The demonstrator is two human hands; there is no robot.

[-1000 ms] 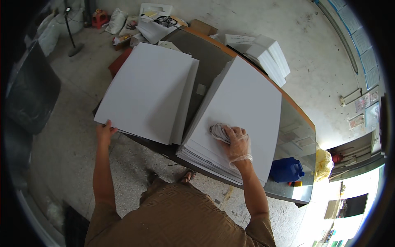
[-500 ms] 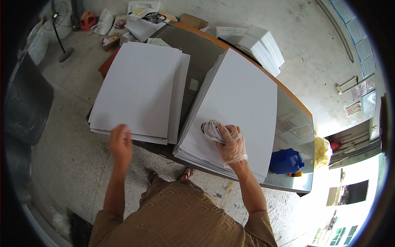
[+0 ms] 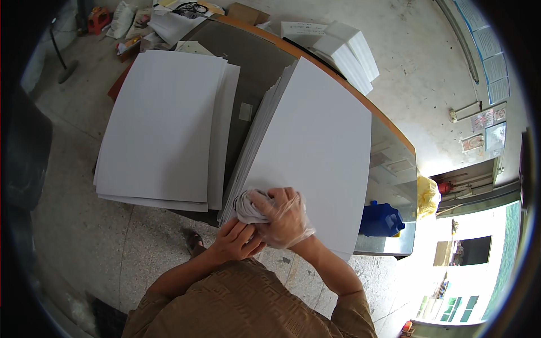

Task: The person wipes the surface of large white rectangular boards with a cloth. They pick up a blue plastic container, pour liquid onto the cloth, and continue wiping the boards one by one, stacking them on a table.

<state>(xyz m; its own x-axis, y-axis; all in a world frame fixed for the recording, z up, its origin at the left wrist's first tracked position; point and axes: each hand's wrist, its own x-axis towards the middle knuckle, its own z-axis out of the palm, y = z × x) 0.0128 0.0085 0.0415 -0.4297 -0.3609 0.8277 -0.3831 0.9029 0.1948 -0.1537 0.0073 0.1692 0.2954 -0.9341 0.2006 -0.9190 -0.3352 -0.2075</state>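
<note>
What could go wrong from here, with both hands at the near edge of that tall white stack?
The right hand, in a thin clear glove, presses a crumpled cloth on the right sheet stack, while the left hand picks at its near edge, so several sheets might lift together. That stack looks fanned along its left side and could slide. The left sheet stack overhangs the table edge and might sag or tip.

Both hands (image 3: 265,225) on crumpled cloth (image 3: 248,205), white sheet stack (image 3: 310,146)
</note>
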